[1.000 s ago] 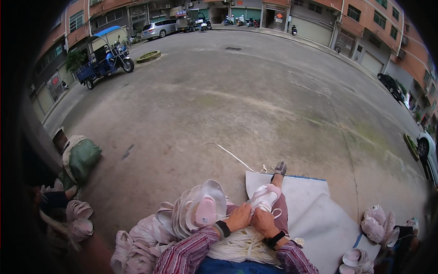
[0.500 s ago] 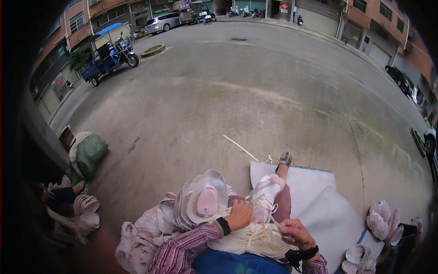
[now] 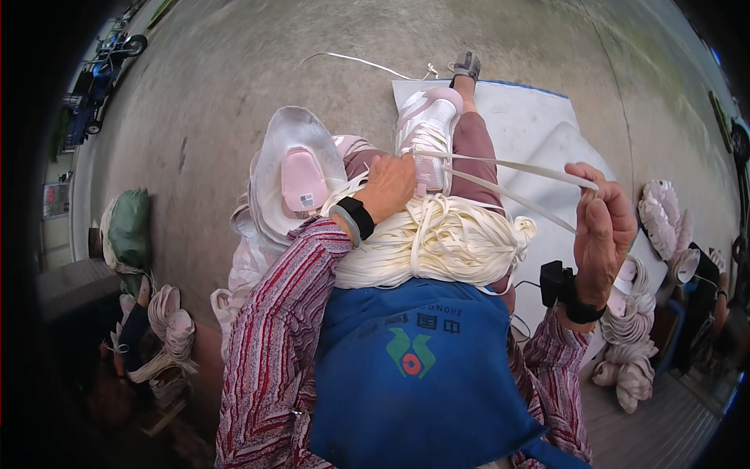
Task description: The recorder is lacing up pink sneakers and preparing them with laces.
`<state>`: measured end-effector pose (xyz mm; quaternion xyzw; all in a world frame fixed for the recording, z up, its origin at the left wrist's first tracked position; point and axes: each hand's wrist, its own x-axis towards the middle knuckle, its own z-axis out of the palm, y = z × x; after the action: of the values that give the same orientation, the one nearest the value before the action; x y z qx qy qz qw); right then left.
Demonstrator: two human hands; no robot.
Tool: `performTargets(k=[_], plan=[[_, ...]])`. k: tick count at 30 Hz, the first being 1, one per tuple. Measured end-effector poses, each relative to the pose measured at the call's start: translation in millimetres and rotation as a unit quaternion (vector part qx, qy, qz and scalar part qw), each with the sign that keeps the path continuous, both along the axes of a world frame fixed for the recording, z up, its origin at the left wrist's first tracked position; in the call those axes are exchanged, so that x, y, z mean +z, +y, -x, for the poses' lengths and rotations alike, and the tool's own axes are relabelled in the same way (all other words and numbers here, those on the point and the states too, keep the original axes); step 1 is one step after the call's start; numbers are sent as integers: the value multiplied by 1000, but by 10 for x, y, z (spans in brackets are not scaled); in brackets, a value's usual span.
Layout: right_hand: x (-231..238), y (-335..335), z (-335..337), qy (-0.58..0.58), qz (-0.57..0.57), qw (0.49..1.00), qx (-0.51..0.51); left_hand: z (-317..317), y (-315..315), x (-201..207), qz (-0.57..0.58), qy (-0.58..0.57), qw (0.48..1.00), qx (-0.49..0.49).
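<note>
A white and pink sneaker upper [image 3: 430, 133] lies on my lap, its toe pointing away from me. My left hand [image 3: 388, 186] is closed at the near left edge of its lacing; the fingertips are partly hidden. My right hand [image 3: 604, 234] is raised off to the right, pinching a cream shoelace [image 3: 516, 166]. Two strands of it stretch from the upper's eyelets to those fingers. Across my lap, just nearer than the upper, rests a thick bundle of cream laces [image 3: 437, 242]. Left of my left hand stands a nested stack of pink and silver uppers [image 3: 269, 133].
A blue apron [image 3: 414, 375] covers my lap. A pale sheet [image 3: 523, 117] lies on the concrete under my outstretched leg. More uppers are piled at the right [image 3: 629, 313] and left [image 3: 169, 320], near other people. A green sack [image 3: 129, 227] stands at the far left.
The view has tipped down toward my lap. My right hand has moved up and out to the right, drawing the lace into long strands. My left hand stays by the upper.
</note>
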<state>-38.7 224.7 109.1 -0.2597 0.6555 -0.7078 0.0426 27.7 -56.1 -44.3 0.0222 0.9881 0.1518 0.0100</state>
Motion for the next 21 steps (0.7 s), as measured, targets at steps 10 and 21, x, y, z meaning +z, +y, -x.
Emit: performTargets(k=[10, 21], plan=[[336, -22, -128, -343, 332, 778, 409, -148, -138, 296, -495, -253, 817, 152], [185, -56, -246, -266, -88, 932, 231, -16, 287, 190, -616, -354, 652, 265]])
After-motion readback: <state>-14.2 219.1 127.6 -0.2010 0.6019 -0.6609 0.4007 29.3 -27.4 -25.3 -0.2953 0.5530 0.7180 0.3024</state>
